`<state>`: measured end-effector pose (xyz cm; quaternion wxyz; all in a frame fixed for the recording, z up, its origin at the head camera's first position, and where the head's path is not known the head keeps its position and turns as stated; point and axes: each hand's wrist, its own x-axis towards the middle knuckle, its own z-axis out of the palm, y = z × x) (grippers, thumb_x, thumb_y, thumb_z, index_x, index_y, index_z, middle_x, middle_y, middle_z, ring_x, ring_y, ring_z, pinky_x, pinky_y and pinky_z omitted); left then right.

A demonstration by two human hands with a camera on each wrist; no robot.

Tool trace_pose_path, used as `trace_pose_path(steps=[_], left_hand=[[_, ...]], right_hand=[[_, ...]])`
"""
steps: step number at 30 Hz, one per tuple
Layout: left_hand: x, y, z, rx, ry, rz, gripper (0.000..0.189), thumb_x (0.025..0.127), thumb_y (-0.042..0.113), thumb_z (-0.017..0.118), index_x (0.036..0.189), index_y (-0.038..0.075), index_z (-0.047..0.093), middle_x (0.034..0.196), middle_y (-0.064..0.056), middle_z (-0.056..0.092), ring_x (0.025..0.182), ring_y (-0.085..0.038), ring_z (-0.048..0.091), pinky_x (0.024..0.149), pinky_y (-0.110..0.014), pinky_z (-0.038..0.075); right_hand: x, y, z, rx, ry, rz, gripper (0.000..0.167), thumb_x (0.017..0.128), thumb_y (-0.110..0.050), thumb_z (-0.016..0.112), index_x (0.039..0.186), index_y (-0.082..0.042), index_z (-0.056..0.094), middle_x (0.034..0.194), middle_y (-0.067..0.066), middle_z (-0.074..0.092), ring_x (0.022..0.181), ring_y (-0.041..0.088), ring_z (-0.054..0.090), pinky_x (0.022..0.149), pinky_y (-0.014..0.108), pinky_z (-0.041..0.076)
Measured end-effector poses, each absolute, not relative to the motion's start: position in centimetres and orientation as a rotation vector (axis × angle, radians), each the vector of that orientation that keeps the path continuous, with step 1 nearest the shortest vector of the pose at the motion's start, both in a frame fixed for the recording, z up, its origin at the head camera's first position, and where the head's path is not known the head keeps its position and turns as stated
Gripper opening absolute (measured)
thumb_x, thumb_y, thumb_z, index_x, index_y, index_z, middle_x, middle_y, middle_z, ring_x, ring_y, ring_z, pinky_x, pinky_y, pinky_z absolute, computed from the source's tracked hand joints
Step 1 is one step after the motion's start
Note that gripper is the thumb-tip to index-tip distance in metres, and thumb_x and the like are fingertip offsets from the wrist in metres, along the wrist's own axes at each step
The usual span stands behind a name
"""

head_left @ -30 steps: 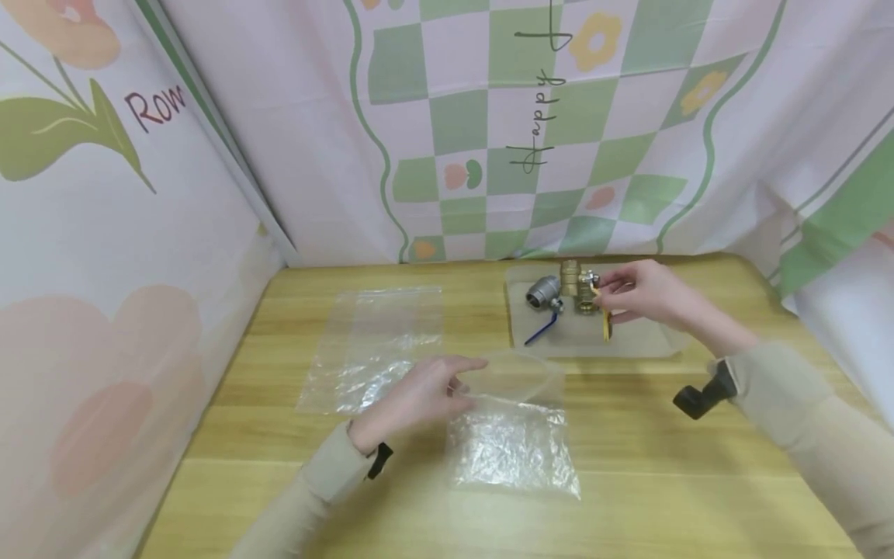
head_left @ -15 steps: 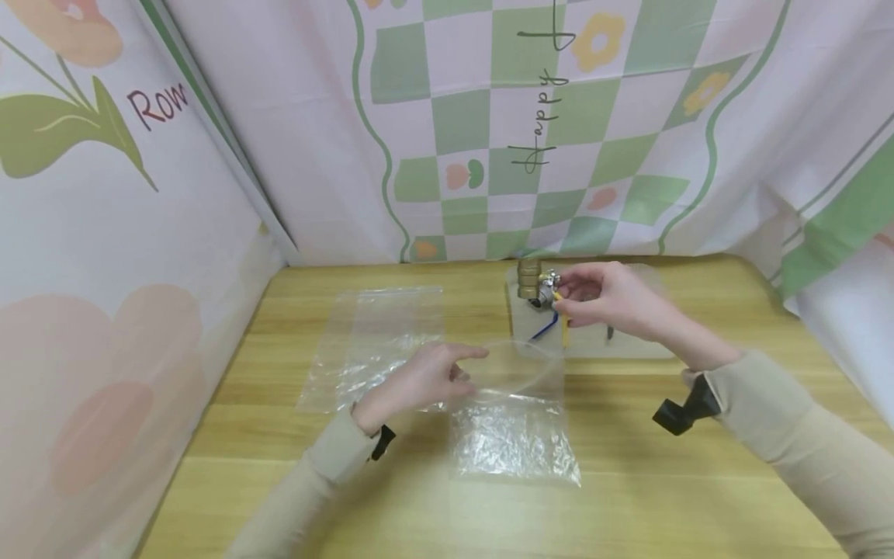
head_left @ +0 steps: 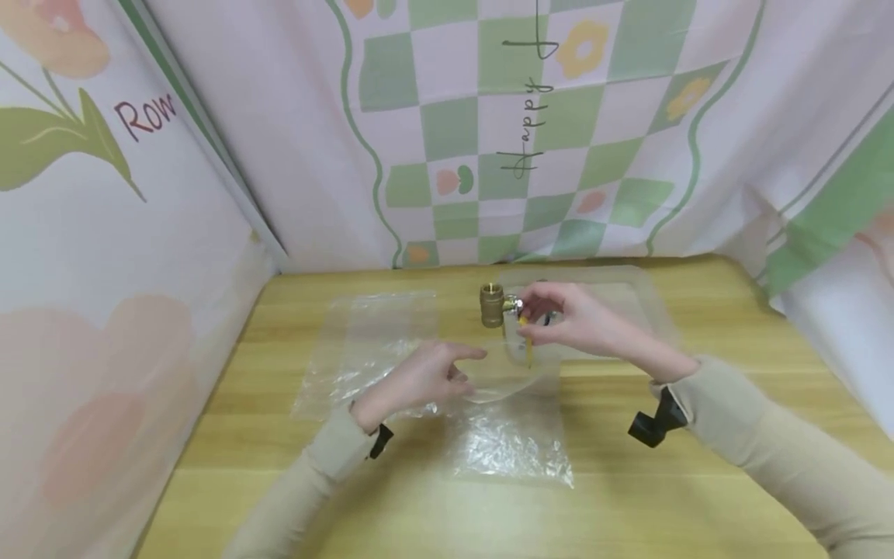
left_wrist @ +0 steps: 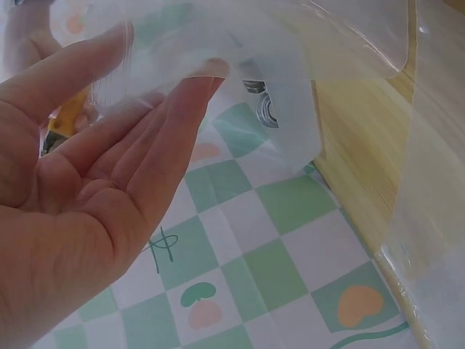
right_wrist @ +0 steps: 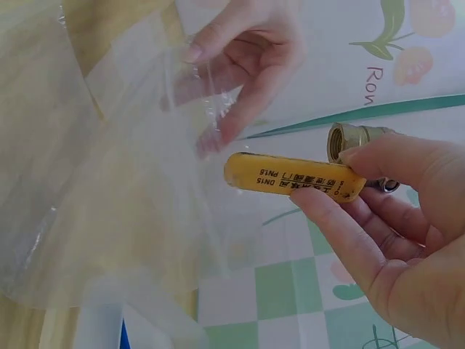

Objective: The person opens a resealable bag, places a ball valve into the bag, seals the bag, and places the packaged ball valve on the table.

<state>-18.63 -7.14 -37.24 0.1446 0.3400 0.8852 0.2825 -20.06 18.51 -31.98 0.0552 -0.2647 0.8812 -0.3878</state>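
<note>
My right hand (head_left: 583, 317) pinches a brass ball valve (head_left: 492, 305) by its yellow lever handle (right_wrist: 280, 176), thumb on one side and fingers on the other. The valve's threaded body points left, above the tray's left edge in the head view. My left hand (head_left: 422, 379) has its thumb and index finger spread at the mouth of a clear plastic bag (head_left: 513, 446). Its fingertips (left_wrist: 211, 73) show through the film in the left wrist view. The bag's mouth gapes toward the valve, and its lower part lies near the table.
A second clear zip bag (head_left: 366, 338) lies flat to the left. At the back stands a translucent tray (head_left: 632, 281). A silver valve (left_wrist: 267, 109) shows in it from the left wrist; my right hand mostly hides it in the head view. A patterned curtain (head_left: 454, 132) hangs behind the table.
My right hand has lifted the brass valve from the tray and carried it left toward the bag's mouth. The left hand stays almost in place at the bag.
</note>
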Motion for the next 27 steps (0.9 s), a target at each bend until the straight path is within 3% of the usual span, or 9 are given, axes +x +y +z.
trace_pose_path(steps=[4,8,10,12,20,27], left_hand=[[-18.6,-7.3,-37.1,0.981,2.57,0.805,0.053,0.087,0.014,0.075,0.136,0.004,0.057,0.084,-0.014,0.073,0.076,-0.014,0.074,0.068,-0.014,0.057],[-18.6,-7.5,-37.1,0.977,2.58,0.805,0.052,0.087,0.014,0.075,0.135,0.004,0.058,0.106,-0.017,0.075,0.083,-0.018,0.076,0.074,-0.02,0.061],[-18.6,-7.5,-37.1,0.971,2.581,0.811,0.052,0.086,0.014,0.076,0.134,0.004,0.059,0.124,-0.015,0.07,0.089,-0.019,0.076,0.077,-0.021,0.061],[-18.6,-7.5,-37.0,0.96,2.571,0.814,0.052,0.086,0.014,0.075,0.135,0.004,0.059,0.13,-0.015,0.067,0.092,-0.02,0.076,0.077,-0.022,0.061],[-18.7,-7.6,-37.0,0.913,2.511,0.879,0.053,0.084,0.01,0.076,0.134,0.005,0.059,0.138,-0.012,0.062,0.092,-0.019,0.076,0.077,-0.021,0.062],[-18.9,-7.4,-36.9,0.895,2.471,0.912,0.054,0.082,0.01,0.079,0.132,0.005,0.059,0.137,-0.016,0.062,0.094,-0.023,0.075,0.077,-0.023,0.062]], right_hand=[[-20.1,18.2,-32.6,-0.92,2.701,-1.122,0.028,0.084,-0.01,0.078,0.11,-0.004,0.068,0.097,0.004,0.072,0.089,0.015,0.069,0.08,0.024,0.06],[-20.0,18.1,-32.9,-1.033,2.734,-1.069,0.028,0.082,-0.009,0.079,0.108,-0.005,0.07,0.095,0.004,0.071,0.086,0.016,0.07,0.077,0.024,0.062],[-19.9,18.1,-33.1,-1.088,2.756,-1.031,0.029,0.081,-0.008,0.08,0.108,-0.004,0.07,0.094,0.004,0.072,0.084,0.016,0.07,0.074,0.021,0.061],[-19.8,18.2,-33.2,-1.147,2.772,-0.993,0.029,0.08,-0.007,0.08,0.107,-0.004,0.071,0.093,0.004,0.072,0.082,0.015,0.07,0.071,0.019,0.061],[-19.2,18.2,-33.4,-1.278,2.744,-0.889,0.027,0.079,0.002,0.074,0.105,-0.002,0.071,0.095,0.009,0.074,0.079,0.017,0.072,0.067,0.014,0.059],[-18.6,18.0,-33.4,-1.374,2.825,-0.736,0.024,0.078,0.004,0.074,0.101,-0.002,0.073,0.094,0.009,0.075,0.076,0.014,0.071,0.068,0.02,0.062]])
